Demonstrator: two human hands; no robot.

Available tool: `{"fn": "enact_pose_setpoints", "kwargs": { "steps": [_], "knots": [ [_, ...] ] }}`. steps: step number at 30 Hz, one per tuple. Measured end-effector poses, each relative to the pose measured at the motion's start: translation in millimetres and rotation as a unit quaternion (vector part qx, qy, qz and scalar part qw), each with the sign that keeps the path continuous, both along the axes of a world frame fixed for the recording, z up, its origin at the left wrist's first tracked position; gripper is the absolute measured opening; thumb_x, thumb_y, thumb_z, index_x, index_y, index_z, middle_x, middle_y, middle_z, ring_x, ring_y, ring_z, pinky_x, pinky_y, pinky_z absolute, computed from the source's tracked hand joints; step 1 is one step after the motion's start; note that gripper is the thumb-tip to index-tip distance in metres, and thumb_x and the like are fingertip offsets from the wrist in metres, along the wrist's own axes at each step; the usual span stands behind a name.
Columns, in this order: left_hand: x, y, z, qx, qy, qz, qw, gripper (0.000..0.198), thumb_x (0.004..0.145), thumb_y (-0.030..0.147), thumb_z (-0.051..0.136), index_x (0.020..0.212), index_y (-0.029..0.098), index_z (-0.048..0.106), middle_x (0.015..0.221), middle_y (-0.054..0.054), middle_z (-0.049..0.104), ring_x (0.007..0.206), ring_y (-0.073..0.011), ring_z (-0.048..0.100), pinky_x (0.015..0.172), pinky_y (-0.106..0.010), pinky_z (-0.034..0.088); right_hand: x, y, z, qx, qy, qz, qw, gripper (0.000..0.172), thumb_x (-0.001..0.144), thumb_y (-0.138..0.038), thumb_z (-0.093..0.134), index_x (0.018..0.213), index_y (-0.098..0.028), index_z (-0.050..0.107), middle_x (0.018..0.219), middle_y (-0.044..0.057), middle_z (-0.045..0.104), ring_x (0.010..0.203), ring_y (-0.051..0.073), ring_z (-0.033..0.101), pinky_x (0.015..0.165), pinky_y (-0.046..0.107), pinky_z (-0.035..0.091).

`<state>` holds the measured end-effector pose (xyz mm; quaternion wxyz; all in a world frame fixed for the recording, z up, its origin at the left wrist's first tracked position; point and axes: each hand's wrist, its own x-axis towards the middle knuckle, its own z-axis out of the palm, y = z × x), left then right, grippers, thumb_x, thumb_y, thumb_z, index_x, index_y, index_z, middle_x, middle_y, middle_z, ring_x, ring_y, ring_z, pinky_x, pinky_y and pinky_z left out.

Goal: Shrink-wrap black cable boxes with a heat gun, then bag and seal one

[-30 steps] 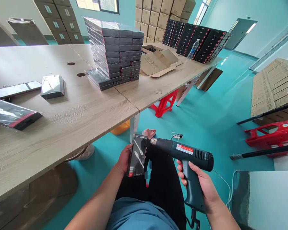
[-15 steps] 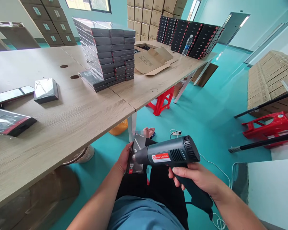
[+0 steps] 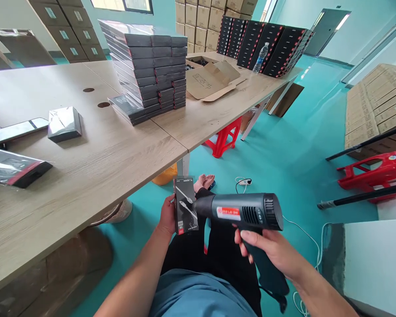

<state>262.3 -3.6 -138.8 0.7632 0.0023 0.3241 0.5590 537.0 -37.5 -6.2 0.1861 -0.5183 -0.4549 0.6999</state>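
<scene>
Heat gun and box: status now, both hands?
Left hand holds small black box upright over lap. Right hand grips heat gun, nozzle at box face. Nothing between them; table edge to the left.

The left hand (image 3: pixel 167 216) is mostly hidden behind the small box (image 3: pixel 185 205) it holds, so only the thumb side shows. The print on the box is too small to read. The heat gun (image 3: pixel 240 213) covers part of the right hand (image 3: pixel 273 249), and its nozzle tip overlaps the box face, so whether they touch cannot be told. The red label on the gun is too blurred to read. The dark packet (image 3: pixel 15 166) on the table (image 3: pixel 95 163) is cut off by the left edge.
</scene>
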Motion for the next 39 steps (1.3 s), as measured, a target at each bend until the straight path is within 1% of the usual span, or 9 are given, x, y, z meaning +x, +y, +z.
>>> {"fn": "enact_pose_setpoints", "kwargs": {
  "steps": [2, 7, 11, 13, 19, 23, 27, 33, 39],
  "knots": [
    [0.0, 0.7, -0.7, 0.008, -0.015, 0.006, 1.0, 0.052, 0.085, 0.042, 0.052, 0.119, 0.007, 0.066, 0.101, -0.017, 0.075, 0.093, -0.0337, 0.071, 0.085, -0.045, 0.057, 2.1, -0.1, -0.4, -0.027, 0.01, 0.042, 0.999, 0.036, 0.081, -0.052, 0.069, 0.088, -0.016, 0.07, 0.093, 0.008, 0.068, 0.074, 0.018, 0.062, 0.062, 0.031, 0.052],
    [0.9, 1.5, -2.7, 0.013, -0.021, 0.043, 0.999, 0.044, 0.087, 0.042, 0.053, 0.112, 0.008, 0.069, 0.098, -0.015, 0.075, 0.096, -0.033, 0.071, 0.088, -0.045, 0.056, 7.6, -1.2, -2.1, 0.032, -0.035, 0.004, 0.999, 0.038, 0.084, -0.055, 0.064, 0.088, -0.018, 0.07, 0.088, 0.006, 0.068, 0.077, 0.019, 0.06, 0.066, 0.033, 0.053],
    [0.6, 2.1, -4.3, 0.017, -0.019, 0.085, 0.996, 0.036, 0.086, 0.039, 0.056, 0.105, 0.011, 0.07, 0.093, -0.012, 0.076, 0.095, -0.0313, 0.071, 0.088, -0.043, 0.056, 11.3, -5.8, -2.1, -0.022, -0.035, 0.076, 0.996, 0.039, 0.081, -0.055, 0.067, 0.09, -0.017, 0.072, 0.082, 0.006, 0.068, 0.077, 0.021, 0.061, 0.066, 0.033, 0.052],
    [0.4, 3.0, -5.3, 0.021, -0.023, 0.096, 0.995, 0.036, 0.085, 0.038, 0.057, 0.105, 0.012, 0.07, 0.094, -0.012, 0.075, 0.095, -0.0313, 0.071, 0.089, -0.044, 0.056, 11.1, -8.4, -2.7, 0.01, -0.055, 0.048, 0.997, 0.04, 0.083, -0.056, 0.064, 0.092, -0.018, 0.071, 0.083, 0.006, 0.067, 0.078, 0.021, 0.061, 0.068, 0.034, 0.052],
    [1.2, 4.9, -1.8, 0.048, -0.038, 0.089, 0.994, 0.046, 0.084, 0.044, 0.055, 0.114, 0.011, 0.068, 0.105, -0.015, 0.074, 0.099, -0.034, 0.07, 0.09, -0.048, 0.055, 8.4, -20.0, -8.1, -0.033, -0.026, 0.066, 0.997, 0.04, 0.082, -0.056, 0.066, 0.091, -0.017, 0.071, 0.079, 0.006, 0.067, 0.075, 0.02, 0.061, 0.067, 0.034, 0.052],
    [0.0, 5.7, 0.6, 0.074, -0.035, 0.102, 0.991, 0.051, 0.084, 0.045, 0.055, 0.121, 0.012, 0.066, 0.108, -0.014, 0.073, 0.1, -0.034, 0.069, 0.09, -0.048, 0.055, 11.2, -25.8, -12.8, 0.001, -0.035, -0.009, 0.999, 0.041, 0.084, -0.058, 0.063, 0.089, -0.018, 0.07, 0.082, 0.006, 0.067, 0.075, 0.019, 0.061, 0.067, 0.034, 0.052],
    [-1.9, 6.5, -6.6, 0.073, -0.029, 0.076, 0.994, 0.049, 0.083, 0.044, 0.058, 0.119, 0.011, 0.067, 0.105, -0.014, 0.074, 0.099, -0.0334, 0.07, 0.09, -0.048, 0.055, 11.2, -22.8, -9.1, -0.066, -0.013, 0.06, 0.996, 0.041, 0.083, -0.055, 0.065, 0.091, -0.016, 0.071, 0.076, 0.006, 0.067, 0.071, 0.019, 0.061, 0.065, 0.033, 0.051],
    [-2.0, 4.6, -21.2, 0.061, 0.002, 0.059, 0.996, 0.036, 0.08, 0.037, 0.063, 0.105, 0.012, 0.071, 0.095, -0.013, 0.075, 0.097, -0.0339, 0.071, 0.088, -0.047, 0.056, 4.5, 4.3, 3.4, 0.03, -0.046, 0.007, 0.998, 0.04, 0.083, -0.056, 0.064, 0.092, -0.018, 0.07, 0.085, 0.007, 0.068, 0.078, 0.021, 0.062, 0.066, 0.033, 0.053],
    [-4.5, 1.1, -17.4, 0.063, -0.003, 0.061, 0.996, 0.036, 0.081, 0.039, 0.062, 0.101, 0.012, 0.071, 0.092, -0.012, 0.075, 0.098, -0.0331, 0.07, 0.09, -0.045, 0.055, 14.0, 3.1, 3.5, -0.023, -0.107, 0.109, 0.988, 0.034, 0.081, -0.05, 0.066, 0.078, -0.017, 0.071, 0.071, 0.005, 0.066, 0.072, 0.02, 0.061, 0.063, 0.032, 0.051]
  ]
}}
